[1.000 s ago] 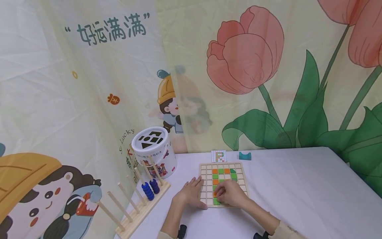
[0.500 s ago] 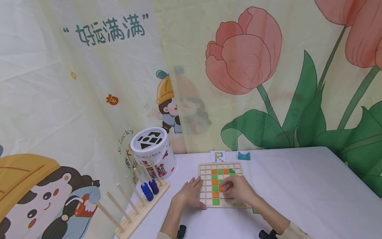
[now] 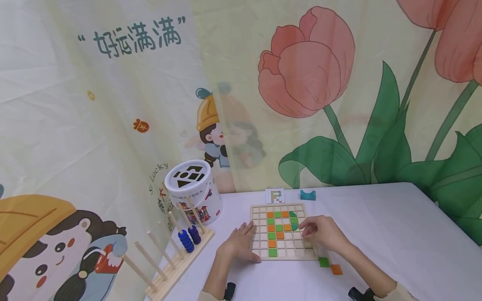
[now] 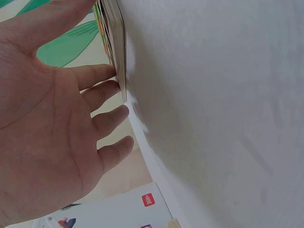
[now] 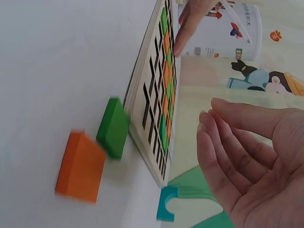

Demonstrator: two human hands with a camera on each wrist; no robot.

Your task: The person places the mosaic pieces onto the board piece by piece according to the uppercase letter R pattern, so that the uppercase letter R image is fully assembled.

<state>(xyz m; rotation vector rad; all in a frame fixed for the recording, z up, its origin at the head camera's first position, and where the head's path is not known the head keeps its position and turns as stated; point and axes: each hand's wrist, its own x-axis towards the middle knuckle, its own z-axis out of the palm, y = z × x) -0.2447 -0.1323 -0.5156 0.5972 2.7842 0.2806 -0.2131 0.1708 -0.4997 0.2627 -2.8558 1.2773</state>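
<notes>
My left hand [image 3: 239, 242] lies spread at the left edge of a wooden grid board [image 3: 256, 254], with fingertips right at its rim in the left wrist view. Green and orange square tiles fill some of its cells, along with dark green rounded pieces [image 3: 293, 227] at the upper right. An orange tile [image 3: 280, 235] sits beside the long column of tiles. My right hand [image 3: 324, 233] hovers over the board's right edge, fingers loosely curled and thumb near the index fingertip, nothing between them. Below it on the table lie a loose green tile [image 5: 114, 128] and an orange tile [image 5: 81, 166].
A pattern card [image 3: 275, 195] and a teal notched block [image 3: 308, 195] lie behind the board. To the left stand a peg rack [image 3: 177, 267] with blue beads on two pegs and a white lidded bucket [image 3: 214, 196]. A printed curtain hangs behind the white table.
My right hand has let go of an orange tile in the grid and moved right, off the tile pattern, uncovering the loose tiles. My left hand stays put.
</notes>
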